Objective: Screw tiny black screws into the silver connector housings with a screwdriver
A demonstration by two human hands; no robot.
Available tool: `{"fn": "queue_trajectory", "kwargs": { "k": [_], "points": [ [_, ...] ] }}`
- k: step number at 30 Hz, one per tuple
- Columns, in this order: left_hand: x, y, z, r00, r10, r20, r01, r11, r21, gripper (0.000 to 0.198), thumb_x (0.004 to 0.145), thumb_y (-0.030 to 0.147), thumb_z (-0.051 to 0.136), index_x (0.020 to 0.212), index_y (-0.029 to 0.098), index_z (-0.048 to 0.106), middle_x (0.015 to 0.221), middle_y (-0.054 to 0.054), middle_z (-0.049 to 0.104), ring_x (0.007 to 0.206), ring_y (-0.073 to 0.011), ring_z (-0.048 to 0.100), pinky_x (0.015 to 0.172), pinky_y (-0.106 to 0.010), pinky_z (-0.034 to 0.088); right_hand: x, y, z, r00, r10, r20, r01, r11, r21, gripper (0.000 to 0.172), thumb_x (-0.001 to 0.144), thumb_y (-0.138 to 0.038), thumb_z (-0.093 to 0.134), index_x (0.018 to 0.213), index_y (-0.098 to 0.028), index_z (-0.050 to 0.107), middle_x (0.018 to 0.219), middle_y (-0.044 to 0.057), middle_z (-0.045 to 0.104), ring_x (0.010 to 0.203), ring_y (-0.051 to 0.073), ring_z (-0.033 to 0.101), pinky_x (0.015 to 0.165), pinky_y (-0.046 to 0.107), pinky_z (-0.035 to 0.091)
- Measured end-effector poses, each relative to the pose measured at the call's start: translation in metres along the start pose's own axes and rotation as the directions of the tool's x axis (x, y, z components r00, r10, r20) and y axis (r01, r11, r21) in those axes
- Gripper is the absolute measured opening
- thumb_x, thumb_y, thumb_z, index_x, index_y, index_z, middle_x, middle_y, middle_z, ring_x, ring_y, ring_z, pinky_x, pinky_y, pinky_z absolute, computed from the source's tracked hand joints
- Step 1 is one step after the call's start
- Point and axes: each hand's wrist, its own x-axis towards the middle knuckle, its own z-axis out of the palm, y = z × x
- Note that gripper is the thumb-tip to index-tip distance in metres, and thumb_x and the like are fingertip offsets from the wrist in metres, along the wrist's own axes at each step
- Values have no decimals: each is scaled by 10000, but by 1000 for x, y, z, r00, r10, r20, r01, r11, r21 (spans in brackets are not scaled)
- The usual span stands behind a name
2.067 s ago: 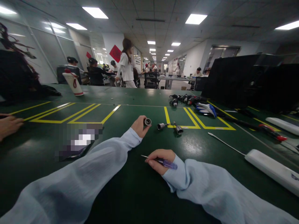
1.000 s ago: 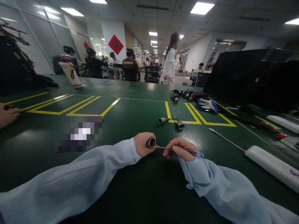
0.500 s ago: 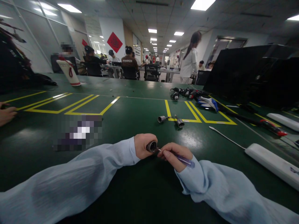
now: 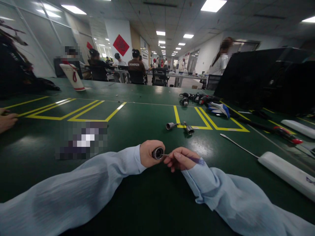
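Wrapped in my left hand [image 4: 149, 152] is a hollow metal cylinder [image 4: 157, 153], its round open end turned toward the camera. My right hand [image 4: 180, 159] is closed round a screwdriver [image 4: 201, 161] with a see-through purple handle, mostly covered by my palm. The thin shaft points left and its end reaches into the cylinder's mouth; the tip itself is hidden. Beyond my hands, two similar metal cups with thin stems lie on the green table [image 4: 145, 200]: a left cup [image 4: 169, 126] and a right cup [image 4: 189, 129].
Black cables with metal ends [image 4: 194, 97] and a blue-and-white glove [image 4: 219, 109] lie behind. At right are a white power strip [image 4: 287, 173] and its cord. A blurred-out object [image 4: 83, 141] sits left, a paper cup [image 4: 73, 77] farther back. Another person's hand [image 4: 7, 120] rests at far left.
The screwdriver shaft has lifted from beside the cylinder's rim to its mouth. My right hand has shifted slightly left, its fingers rearranged. The cylinder's opening faces the camera more.
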Motion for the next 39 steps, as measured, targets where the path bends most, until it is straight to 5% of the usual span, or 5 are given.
{"fn": "queue_trajectory", "kwargs": {
  "k": [12,26,39],
  "points": [
    [-2,3,-2,1000,-16,-9,17,987,161,80,700,216,511,654,165,470,578,24,475,511,-82,436,473,-193,336,0,-4,-2,999,48,-9,-48,999,-15,157,770,-292,601,764,-136,618,754,48,692,625,99,611,540,211,489],
    [-2,3,-2,999,-20,-34,24,994,105,105,698,239,514,644,165,463,577,20,479,516,-83,431,488,-198,350,3,0,-4,995,84,55,-92,982,163,147,755,-284,617,755,-137,616,766,55,697,640,107,621,528,214,477],
    [-3,5,0,999,7,-50,3,979,206,118,742,224,494,645,164,466,571,22,466,507,-83,419,478,-202,326,4,1,-6,993,116,13,-117,986,116,179,732,-301,636,702,-127,600,719,54,694,600,112,613,507,224,466]
  ]
}}
